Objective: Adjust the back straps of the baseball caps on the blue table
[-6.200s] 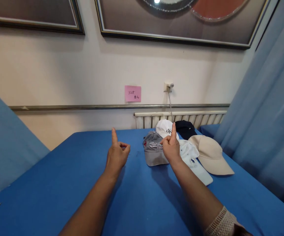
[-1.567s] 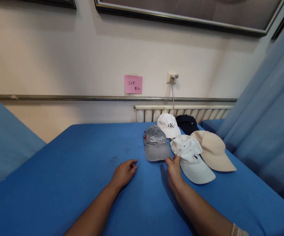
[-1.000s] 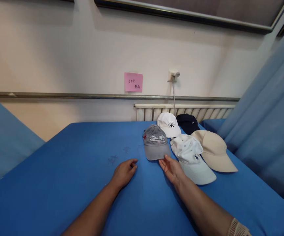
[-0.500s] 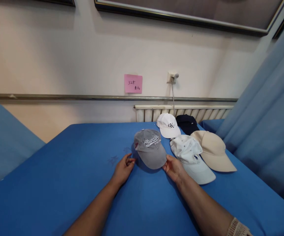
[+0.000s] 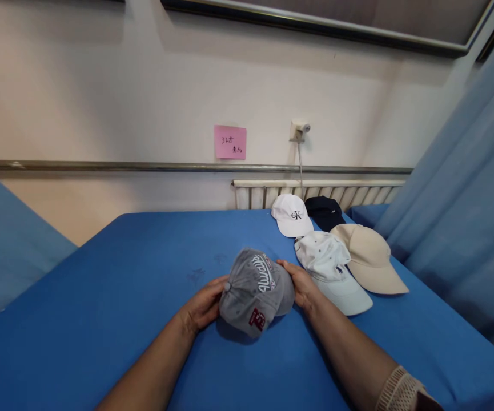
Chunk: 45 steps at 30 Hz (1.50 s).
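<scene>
A grey baseball cap with white "Always" lettering and a dark red patch is tilted between my two hands, low over the blue-covered bed. Its brim points right. My left hand grips the crown from the left, with some fingers hidden behind it. At the brim side, my right hand is closed on the edge, its fingers partly out of sight. Just right of that hand lies a pale cap with a small dark emblem. A beige cap is partly behind it.
Farther back on the blue sheet lie a white cap and a dark navy cap. A radiator and a metal rail run along the wall. Blue curtains hang at both sides.
The grey cap has turned so its brim points right instead of toward me, and it has come nearer. My left hand has moved from beside the cap onto its crown.
</scene>
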{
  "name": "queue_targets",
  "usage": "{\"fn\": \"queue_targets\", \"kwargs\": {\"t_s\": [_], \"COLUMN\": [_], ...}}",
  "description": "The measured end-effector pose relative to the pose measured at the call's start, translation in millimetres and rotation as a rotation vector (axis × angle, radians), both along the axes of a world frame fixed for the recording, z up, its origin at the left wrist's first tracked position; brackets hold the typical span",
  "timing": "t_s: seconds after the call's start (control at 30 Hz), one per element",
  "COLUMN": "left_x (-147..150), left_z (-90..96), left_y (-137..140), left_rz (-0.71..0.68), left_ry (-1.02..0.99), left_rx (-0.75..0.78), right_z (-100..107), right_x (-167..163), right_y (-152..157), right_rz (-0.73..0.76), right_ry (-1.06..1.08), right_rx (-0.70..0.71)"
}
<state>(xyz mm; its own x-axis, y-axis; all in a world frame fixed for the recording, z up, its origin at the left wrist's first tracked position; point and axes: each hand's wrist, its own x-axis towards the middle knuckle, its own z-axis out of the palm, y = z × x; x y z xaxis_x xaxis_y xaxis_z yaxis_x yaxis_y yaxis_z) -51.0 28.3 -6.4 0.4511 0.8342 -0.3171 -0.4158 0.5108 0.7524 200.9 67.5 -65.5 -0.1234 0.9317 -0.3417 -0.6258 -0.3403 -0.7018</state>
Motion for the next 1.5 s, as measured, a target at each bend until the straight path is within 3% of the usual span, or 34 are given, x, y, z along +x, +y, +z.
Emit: {"fn": "queue_targets", "kwargs": {"t_s": [0.07, 0.13, 0.17, 0.23, 0.27, 0.33, 0.4, 0.5, 0.57, 0.77, 0.9, 1.1, 1.27, 1.4, 1.5], "left_x": [3, 4, 4, 4, 4, 5, 8, 12, 13, 7, 10, 29, 34, 31, 30], "left_z": [1.8, 3.6, 4.5, 5.9, 6.5, 7.8, 9.5, 10.7, 8.7, -11.2, -15.9, 1.0, 6.4, 6.6, 8.9], "left_y": [1, 6, 9, 15, 17, 17, 14, 7, 4, 7, 7, -14, -22, -20, -20], "left_rz": [0.102, 0.308, 0.424, 0.597, 0.643, 0.658, 0.585, 0.397, 0.308, 0.456, 0.385, 0.166, 0.112, 0.225, 0.223], "left_ry": [0.029, 0.05, 0.06, 0.071, 0.075, 0.067, 0.026, -0.014, 0.035, 0.447, 0.666, 0.884, 0.966, 0.96, 0.95], "left_rx": [0.0, -0.053, -0.094, -0.17, -0.194, -0.189, -0.116, 0.07, 0.167, 0.317, 0.506, 0.915, 0.929, 0.877, 0.875], "right_z": [5, 15, 21, 34, 40, 50, 52, 42, 31, 17, 18, 15, 16, 33, 45], "right_x": [1, 2, 1, -6, -12, -29, -48, -67, -68, -41, -28, -28, -30, -32, -37], "right_y": [4, 0, -6, -27, -40, -65, -82, -82, -69, -38, -35, -36, -37, -52, -66], "right_rz": [-0.086, -0.251, -0.356, -0.481, -0.426, -0.107, 0.217, 0.244, 0.19, -0.136, -0.181, -0.202, -0.204, -0.295, -0.196], "right_ry": [-0.097, -0.326, -0.486, -0.826, -0.95, -1.116, -1.25, -1.437, -1.433, -1.109, -0.97, -0.944, -1.11, -1.262, -1.33], "right_rx": [-0.007, 0.121, 0.252, 0.663, 0.881, 1.257, 1.437, 1.317, 1.182, 0.771, 0.654, 0.715, 0.759, 1.046, 1.269]}}
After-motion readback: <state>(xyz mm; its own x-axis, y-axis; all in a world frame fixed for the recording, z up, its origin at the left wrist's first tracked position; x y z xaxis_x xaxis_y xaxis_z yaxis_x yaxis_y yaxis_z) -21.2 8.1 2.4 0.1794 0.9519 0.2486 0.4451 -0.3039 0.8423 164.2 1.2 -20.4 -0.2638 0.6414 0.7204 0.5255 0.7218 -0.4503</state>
